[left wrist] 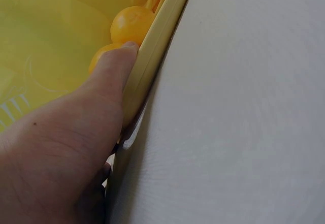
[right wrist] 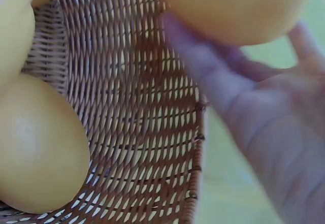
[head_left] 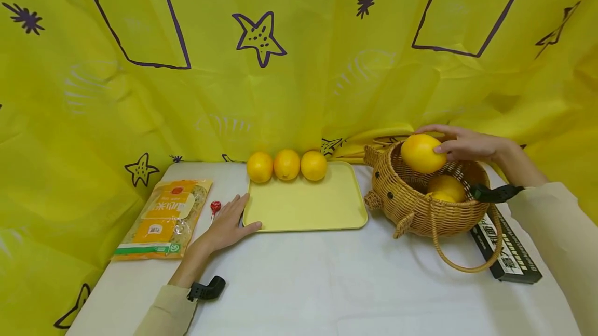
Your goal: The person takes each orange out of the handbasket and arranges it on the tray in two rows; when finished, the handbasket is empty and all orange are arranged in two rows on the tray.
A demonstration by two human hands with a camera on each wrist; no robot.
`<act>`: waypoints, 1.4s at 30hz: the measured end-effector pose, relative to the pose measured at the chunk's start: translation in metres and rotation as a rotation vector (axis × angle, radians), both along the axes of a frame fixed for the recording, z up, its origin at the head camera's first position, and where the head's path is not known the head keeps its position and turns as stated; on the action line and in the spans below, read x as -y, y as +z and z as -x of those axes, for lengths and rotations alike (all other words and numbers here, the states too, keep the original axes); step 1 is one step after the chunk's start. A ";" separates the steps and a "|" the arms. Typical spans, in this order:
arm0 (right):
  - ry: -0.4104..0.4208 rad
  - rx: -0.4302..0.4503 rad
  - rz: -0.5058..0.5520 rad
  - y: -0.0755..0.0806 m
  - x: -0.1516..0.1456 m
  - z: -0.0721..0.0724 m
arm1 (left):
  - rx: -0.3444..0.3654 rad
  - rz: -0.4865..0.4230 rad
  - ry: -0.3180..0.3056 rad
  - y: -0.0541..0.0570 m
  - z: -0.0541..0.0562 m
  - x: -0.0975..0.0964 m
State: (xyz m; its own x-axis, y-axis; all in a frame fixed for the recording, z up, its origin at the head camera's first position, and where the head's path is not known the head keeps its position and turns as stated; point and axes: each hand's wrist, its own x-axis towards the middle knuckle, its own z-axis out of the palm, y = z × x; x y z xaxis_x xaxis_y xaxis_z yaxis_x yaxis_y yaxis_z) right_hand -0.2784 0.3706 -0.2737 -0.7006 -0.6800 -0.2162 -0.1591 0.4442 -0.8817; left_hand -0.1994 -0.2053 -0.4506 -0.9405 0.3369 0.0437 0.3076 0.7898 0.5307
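Above the mouth of a wicker basket (head_left: 413,216), my right hand (head_left: 467,143) holds an orange (head_left: 423,153) between thumb and fingers. The right wrist view shows the held orange (right wrist: 233,8) near the rim, with more oranges (right wrist: 38,145) inside the basket. My left hand (head_left: 229,227) rests at the near left corner of a pale yellow tray (head_left: 308,209). Its fingers lie straight along the left side, and the thumb touches the near rim (left wrist: 147,64). Three oranges (head_left: 287,164) sit in a row along the tray's far side.
A food packet (head_left: 163,219) lies on the left, with a red-wrapped lollipop (head_left: 215,207) between it and my left hand. A black box (head_left: 516,258) lies partly behind the basket's handle (head_left: 460,267). Yellow patterned cloth (head_left: 299,92) hangs behind the white-covered table (head_left: 327,284).
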 end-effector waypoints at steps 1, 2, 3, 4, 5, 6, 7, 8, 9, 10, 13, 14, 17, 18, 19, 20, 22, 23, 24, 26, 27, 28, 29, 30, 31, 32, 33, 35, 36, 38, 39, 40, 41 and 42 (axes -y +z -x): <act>0.014 0.005 0.060 0.001 0.001 -0.003 | 0.001 0.004 0.001 0.000 0.000 0.001; 0.027 0.008 0.121 0.003 0.002 -0.005 | 0.001 0.009 0.002 0.001 -0.001 0.001; 0.040 -0.008 0.169 0.004 0.005 -0.008 | 0.007 0.012 0.004 0.001 -0.001 0.002; 0.050 -0.029 0.218 0.005 0.010 -0.011 | 0.010 0.016 0.007 0.001 -0.001 0.002; 0.054 -0.046 0.269 0.007 0.016 -0.014 | 0.009 0.020 0.007 0.001 -0.002 0.003; 0.060 -0.060 0.322 0.008 0.023 -0.017 | 0.009 0.021 0.008 0.001 -0.002 0.004; 0.065 -0.078 0.375 0.008 0.030 -0.020 | 0.010 0.021 0.009 0.001 -0.003 0.004; 0.060 -0.100 0.423 0.009 0.039 -0.024 | 0.011 0.021 0.010 0.001 -0.003 0.005; 0.057 -0.124 0.468 0.009 0.048 -0.027 | 0.013 0.020 0.011 0.002 -0.003 0.005; 0.045 -0.137 0.503 0.010 0.056 -0.032 | 0.013 0.019 0.011 0.002 -0.003 0.005; -0.041 -0.169 0.542 0.010 0.082 -0.049 | 0.007 0.016 0.009 0.002 -0.002 0.005; -0.085 -0.171 0.536 0.011 0.091 -0.057 | 0.002 0.015 0.006 0.003 -0.002 0.005; -0.202 -0.152 0.538 0.008 0.115 -0.080 | -0.004 0.016 -0.001 0.004 -0.001 0.005; -0.235 -0.144 0.552 0.005 0.123 -0.086 | -0.003 0.018 -0.002 0.005 0.000 0.005; -0.264 -0.139 0.552 0.003 0.130 -0.091 | -0.003 0.017 -0.004 0.005 0.000 0.005; -0.293 -0.135 0.559 0.000 0.137 -0.095 | 0.000 0.015 -0.006 0.005 0.001 0.004; -0.355 -0.160 0.514 -0.008 0.149 -0.101 | 0.008 0.011 -0.003 0.006 0.002 0.004; -0.386 -0.181 0.471 -0.012 0.155 -0.103 | 0.011 0.008 0.001 0.006 0.002 0.004; -0.418 -0.198 0.423 -0.017 0.160 -0.105 | 0.012 0.008 0.001 0.005 0.002 0.003; -0.472 -0.225 0.329 -0.028 0.170 -0.107 | 0.018 0.011 0.003 0.004 0.002 0.003; -0.489 -0.237 0.288 -0.034 0.175 -0.108 | 0.020 0.011 0.002 0.004 0.002 0.002; -0.496 -0.239 0.273 -0.039 0.179 -0.108 | 0.013 0.013 0.000 0.003 0.002 0.002; -0.502 -0.234 0.268 -0.044 0.183 -0.107 | 0.014 0.014 0.000 0.003 0.001 0.001; -0.503 -0.228 0.270 -0.048 0.186 -0.107 | 0.016 0.016 0.000 0.002 0.001 0.001; -0.505 -0.221 0.277 -0.052 0.189 -0.106 | 0.015 0.014 0.000 0.002 0.001 0.001; -0.506 -0.218 0.283 -0.055 0.192 -0.106 | 0.014 0.011 0.000 0.002 0.001 0.000; -0.506 -0.214 0.288 -0.057 0.195 -0.105 | 0.015 0.009 0.001 0.002 0.001 0.000; -0.511 -0.198 0.297 -0.061 0.199 -0.103 | 0.021 0.008 0.004 0.001 0.000 0.000; -0.514 -0.188 0.301 -0.062 0.201 -0.102 | 0.016 0.011 0.002 0.000 0.000 0.000; -0.521 -0.170 0.313 -0.064 0.204 -0.101 | 0.015 0.015 0.002 0.000 0.001 0.000; -0.525 -0.158 0.321 -0.065 0.205 -0.100 | 0.016 0.016 0.004 0.000 0.000 0.000; -0.531 -0.140 0.335 -0.066 0.206 -0.099 | 0.017 0.016 0.005 0.001 0.000 0.000; -0.537 -0.124 0.348 -0.067 0.208 -0.098 | 0.018 0.016 0.008 0.001 0.000 0.000; -0.544 -0.109 0.362 -0.068 0.209 -0.097 | 0.013 0.017 0.007 0.001 0.000 0.001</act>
